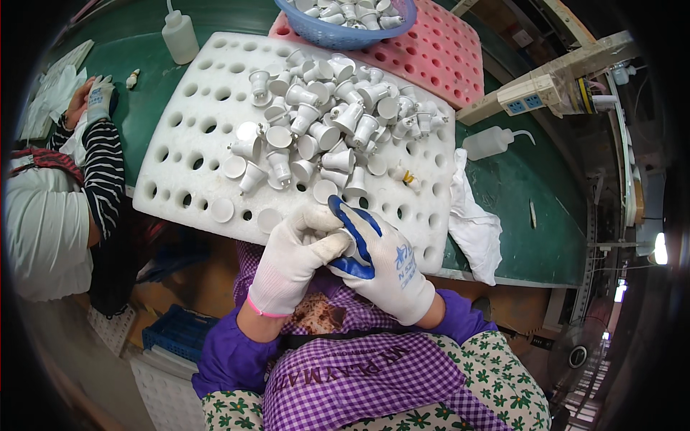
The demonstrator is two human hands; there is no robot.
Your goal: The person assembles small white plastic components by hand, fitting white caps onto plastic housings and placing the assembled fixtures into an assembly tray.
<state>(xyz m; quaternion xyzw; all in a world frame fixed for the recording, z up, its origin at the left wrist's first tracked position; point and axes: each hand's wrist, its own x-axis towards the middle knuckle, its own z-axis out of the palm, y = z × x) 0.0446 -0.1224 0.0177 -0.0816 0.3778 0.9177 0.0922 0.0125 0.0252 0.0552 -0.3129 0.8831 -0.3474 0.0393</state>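
Observation:
My left hand [295,258], in a white knit glove with a pink cuff, and my right hand [384,262], in a white glove with blue-coated palm and fingers, meet at the near edge of a white foam board [162,176]. Fingers of both are closed around a small white lamp cup [350,248], mostly hidden by the gloves. Just beyond them lies a heap of white lamp cups [323,129] with metal pins, tipped every way on the board. A few single cups rest face up along the near side, one loose cup [269,220] close to my left hand.
A blue basket [352,32] full of similar cups stands on a pink foam board [449,50]. Squeeze bottles [180,36] and a white cloth [474,223] lie around on the green table [532,201]. At left, a co-worker's gloved hand [100,97] is at the table.

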